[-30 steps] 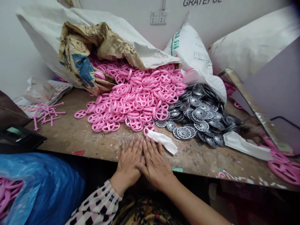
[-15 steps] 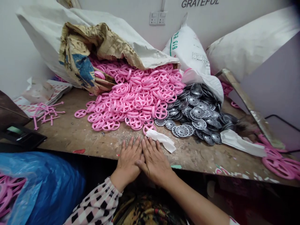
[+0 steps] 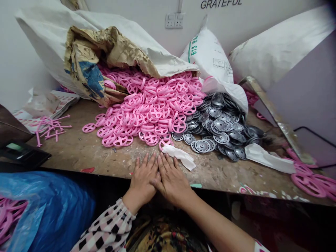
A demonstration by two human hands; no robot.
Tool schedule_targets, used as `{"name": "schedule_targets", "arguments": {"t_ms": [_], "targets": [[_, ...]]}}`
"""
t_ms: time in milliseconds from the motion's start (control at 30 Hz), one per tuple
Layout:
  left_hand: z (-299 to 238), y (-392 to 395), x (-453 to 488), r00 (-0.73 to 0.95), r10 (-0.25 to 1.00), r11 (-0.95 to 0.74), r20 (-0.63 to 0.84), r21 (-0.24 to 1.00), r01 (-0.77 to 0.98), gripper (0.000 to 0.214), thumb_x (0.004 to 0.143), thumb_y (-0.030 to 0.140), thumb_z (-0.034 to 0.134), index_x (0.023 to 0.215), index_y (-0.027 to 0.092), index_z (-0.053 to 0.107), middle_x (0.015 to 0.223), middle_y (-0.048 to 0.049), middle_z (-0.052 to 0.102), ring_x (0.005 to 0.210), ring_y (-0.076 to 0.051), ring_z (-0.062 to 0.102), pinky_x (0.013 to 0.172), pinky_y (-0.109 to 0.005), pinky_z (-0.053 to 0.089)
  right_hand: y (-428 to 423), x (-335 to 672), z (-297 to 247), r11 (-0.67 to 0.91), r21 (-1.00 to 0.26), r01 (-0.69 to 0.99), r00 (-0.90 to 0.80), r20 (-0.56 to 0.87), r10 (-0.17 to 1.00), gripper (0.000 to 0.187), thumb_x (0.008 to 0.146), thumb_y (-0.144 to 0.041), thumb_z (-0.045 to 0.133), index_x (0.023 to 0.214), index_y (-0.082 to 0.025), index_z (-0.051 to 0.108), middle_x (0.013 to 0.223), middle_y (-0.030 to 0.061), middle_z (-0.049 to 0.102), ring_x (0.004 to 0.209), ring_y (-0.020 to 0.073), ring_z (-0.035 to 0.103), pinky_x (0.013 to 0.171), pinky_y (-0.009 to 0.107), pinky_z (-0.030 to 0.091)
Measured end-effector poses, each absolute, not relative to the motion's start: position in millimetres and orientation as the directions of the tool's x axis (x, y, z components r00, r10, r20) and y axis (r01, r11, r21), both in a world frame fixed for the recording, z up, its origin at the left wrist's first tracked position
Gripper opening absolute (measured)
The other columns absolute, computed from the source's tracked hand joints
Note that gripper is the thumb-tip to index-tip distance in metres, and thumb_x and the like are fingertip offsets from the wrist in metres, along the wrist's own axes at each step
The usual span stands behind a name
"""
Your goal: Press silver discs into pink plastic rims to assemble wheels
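My left hand [image 3: 144, 179] lies flat at the front edge of the wooden table [image 3: 105, 162], palm down, fingers stretched out. Beside it rests my right hand [image 3: 173, 180], also flat, its thumb lying over the left hand. Neither holds anything. A crumpled white paper strip [image 3: 181, 156] is just beyond my right fingertips. Past it spreads a heap of pink plastic wheels [image 3: 154, 113], spilling from a large white sack [image 3: 136, 38] with a torn brown lining. To the right, dark grey wheel discs [image 3: 220, 124] are piled at the mouth of a smaller white sack [image 3: 212, 56].
Thin pink rods [image 3: 51, 127] and a dark device with a small screen [image 3: 23, 152] are at the left. A blue plastic bag [image 3: 57, 206] of pink parts stands in front. At right are a metal-edged panel [image 3: 278, 119], another paper strip [image 3: 267, 159] and larger pink wheels [image 3: 309, 183].
The whole view has shifted slightly, so things sit a little further left. My hands keep the same flat pose, and nothing on the table has visibly moved.
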State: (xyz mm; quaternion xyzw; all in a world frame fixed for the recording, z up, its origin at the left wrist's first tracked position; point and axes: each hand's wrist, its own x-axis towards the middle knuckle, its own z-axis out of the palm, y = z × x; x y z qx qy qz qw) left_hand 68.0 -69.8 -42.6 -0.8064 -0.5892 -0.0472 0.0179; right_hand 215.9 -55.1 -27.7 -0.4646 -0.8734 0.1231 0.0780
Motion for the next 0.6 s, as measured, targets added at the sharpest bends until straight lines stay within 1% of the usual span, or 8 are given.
{"name": "schedule_targets", "arguments": {"t_ms": [100, 200, 267, 333, 433, 500, 567, 600], "targets": [[-43.3, -69.4, 68.2, 0.293, 0.951, -0.297, 0.100, 0.034, 0.954, 0.053, 0.097, 0.036, 0.028, 0.149, 0.025, 0.029, 0.155, -0.0025, 0.030, 0.142, -0.031, 0.026, 0.113, -0.057, 0.022, -55.8, 215.7, -30.3, 0.544, -0.278, 0.792, -0.551, 0.060, 0.832, 0.083, 0.092, -0.066, 0.025, 0.149, -0.006, 0.025, 0.155, 0.0147, 0.020, 0.145, 0.0312, 0.012, 0.117, 0.053, 0.013], [-42.6, -69.2, 68.0, 0.292, 0.951, -0.296, 0.103, 0.033, 0.955, 0.053, 0.096, 0.038, 0.029, 0.148, 0.024, 0.032, 0.154, -0.0030, 0.031, 0.142, -0.031, 0.026, 0.113, -0.057, 0.023, -57.3, 216.2, -30.8, 0.565, -0.265, 0.782, -0.558, 0.107, 0.823, 0.082, 0.092, -0.065, 0.031, 0.147, -0.005, 0.031, 0.152, 0.0164, 0.029, 0.143, 0.0336, 0.021, 0.115, 0.054, 0.019], [-40.7, -69.4, 67.8, 0.303, 0.947, -0.309, 0.104, 0.043, 0.950, 0.054, 0.096, 0.041, 0.030, 0.147, 0.024, 0.033, 0.154, -0.0037, 0.031, 0.141, -0.033, 0.028, 0.112, -0.058, 0.024, -57.3, 219.1, -26.6, 0.610, -0.248, 0.753, -0.583, 0.180, 0.792, 0.073, 0.093, -0.058, 0.037, 0.144, -0.006, 0.038, 0.149, 0.0172, 0.037, 0.139, 0.0343, 0.028, 0.112, 0.053, 0.027], [-38.0, -69.6, 68.1, 0.303, 0.947, -0.310, 0.110, 0.059, 0.949, 0.054, 0.096, 0.042, 0.030, 0.147, 0.023, 0.034, 0.153, -0.0043, 0.033, 0.140, -0.033, 0.030, 0.111, -0.060, 0.026, -54.2, 225.5, -18.4, 0.643, -0.225, 0.732, -0.574, 0.306, 0.760, 0.057, 0.095, -0.045, 0.041, 0.140, -0.010, 0.046, 0.146, 0.0165, 0.042, 0.136, 0.0328, 0.033, 0.108, 0.049, 0.034], [-34.0, -69.8, 69.6, 0.279, 0.950, -0.290, 0.139, 0.074, 0.954, 0.052, 0.097, 0.041, 0.030, 0.145, 0.022, 0.038, 0.152, -0.0039, 0.036, 0.139, -0.033, 0.033, 0.110, -0.060, 0.027, -41.8, 240.7, -6.3, 0.565, -0.173, 0.807, -0.440, 0.462, 0.770, 0.043, 0.094, -0.030, 0.046, 0.135, -0.020, 0.055, 0.142, 0.0159, 0.045, 0.124, 0.0313, 0.044, 0.099, 0.046, 0.041], [-32.6, -70.0, 70.7, 0.272, 0.949, -0.287, 0.161, 0.075, 0.955, 0.051, 0.097, 0.039, 0.031, 0.144, 0.022, 0.039, 0.151, -0.0036, 0.037, 0.138, -0.032, 0.034, 0.110, -0.060, 0.028, -30.7, 252.4, -4.5, 0.454, -0.110, 0.884, -0.360, 0.458, 0.813, 0.040, 0.092, -0.026, 0.049, 0.130, -0.024, 0.060, 0.131, 0.0172, 0.052, 0.107, 0.0307, 0.052, 0.088, 0.044, 0.045], [-32.7, -70.3, 71.1, 0.277, 0.944, -0.293, 0.181, 0.069, 0.954, 0.050, 0.096, 0.039, 0.032, 0.143, 0.022, 0.041, 0.151, -0.0038, 0.038, 0.138, -0.032, 0.035, 0.110, -0.059, 0.028, -21.9, 263.0, -9.0, 0.405, -0.044, 0.913, -0.357, 0.391, 0.848, 0.036, 0.089, -0.021, 0.051, 0.123, -0.025, 0.065, 0.109, 0.0159, 0.062, 0.088, 0.0270, 0.055, 0.075, 0.039, 0.046], [-33.2, -70.4, 71.0, 0.277, 0.942, -0.293, 0.191, 0.064, 0.954, 0.050, 0.096, 0.039, 0.033, 0.142, 0.023, 0.042, 0.150, -0.0039, 0.039, 0.138, -0.031, 0.035, 0.110, -0.058, 0.028, -19.3, 267.6, -12.5, 0.411, -0.031, 0.911, -0.373, 0.365, 0.853, 0.035, 0.089, -0.018, 0.051, 0.119, -0.024, 0.067, 0.097, 0.0137, 0.064, 0.081, 0.0247, 0.055, 0.071, 0.035, 0.045]]}}
